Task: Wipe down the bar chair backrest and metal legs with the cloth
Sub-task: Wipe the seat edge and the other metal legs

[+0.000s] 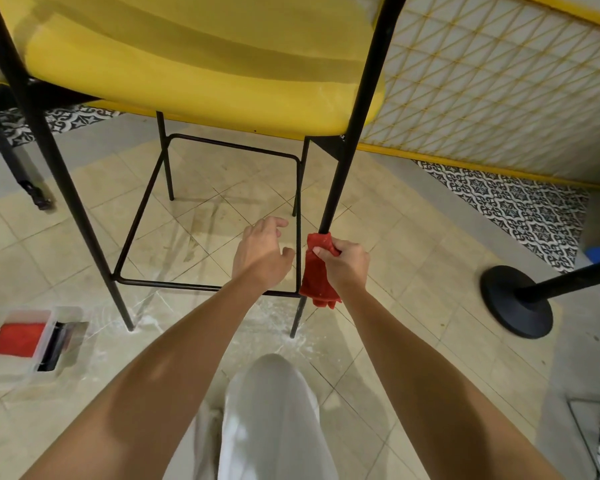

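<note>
Your knee (274, 403) lowest in frame, your right hand (343, 268) clamping red cloth (317, 271) round chair leg (347, 157), left hand (262, 252) open, empty, beside it

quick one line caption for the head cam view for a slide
Right hand wraps a red cloth around a black metal leg of the yellow bar chair; left hand hovers open beside it.

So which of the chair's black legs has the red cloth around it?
The near right leg, gripped through the red cloth by the right hand. The other three legs are bare, and the left hand holds nothing.
</note>
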Available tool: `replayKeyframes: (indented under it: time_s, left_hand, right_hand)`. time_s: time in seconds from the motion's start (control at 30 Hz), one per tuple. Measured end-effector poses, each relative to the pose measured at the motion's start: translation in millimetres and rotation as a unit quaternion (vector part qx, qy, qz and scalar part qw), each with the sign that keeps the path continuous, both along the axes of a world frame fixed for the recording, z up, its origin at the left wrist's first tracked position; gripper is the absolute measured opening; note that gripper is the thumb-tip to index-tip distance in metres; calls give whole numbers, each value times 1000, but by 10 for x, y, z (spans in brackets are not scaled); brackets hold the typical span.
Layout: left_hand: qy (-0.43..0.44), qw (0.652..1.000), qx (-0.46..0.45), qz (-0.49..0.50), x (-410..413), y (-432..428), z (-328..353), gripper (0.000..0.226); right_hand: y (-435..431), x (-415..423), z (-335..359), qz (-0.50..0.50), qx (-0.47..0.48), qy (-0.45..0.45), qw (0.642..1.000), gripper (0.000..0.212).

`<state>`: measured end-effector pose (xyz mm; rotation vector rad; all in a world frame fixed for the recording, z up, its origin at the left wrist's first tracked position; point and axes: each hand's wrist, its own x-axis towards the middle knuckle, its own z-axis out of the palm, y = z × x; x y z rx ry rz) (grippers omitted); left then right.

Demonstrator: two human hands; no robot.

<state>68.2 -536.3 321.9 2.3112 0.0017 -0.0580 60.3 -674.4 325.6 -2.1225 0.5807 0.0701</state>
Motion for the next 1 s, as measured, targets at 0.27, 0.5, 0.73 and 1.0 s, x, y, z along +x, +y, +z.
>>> replayKeyframes:
  time_s: [0.27,0.5,0.73,1.0]
  left_hand:
    - [12,1000,-9,1,43,31,-91,40]
    - [9,999,-34,-5,40,-84,-206,38]
    - [60,995,-63,-50,-71,-222,-353,44]
    - [107,985,-104,-93,-212,-295,-301,53]
  right_hand:
    - [-144,-41,0,50,-17,-42,998,27]
    - [-126,20,-87,63,-23,-32,997,28]
    - [-135,-34,-251,41,-1,13,999,29]
    - [-211,-192,-281,-32,91,-9,995,50]
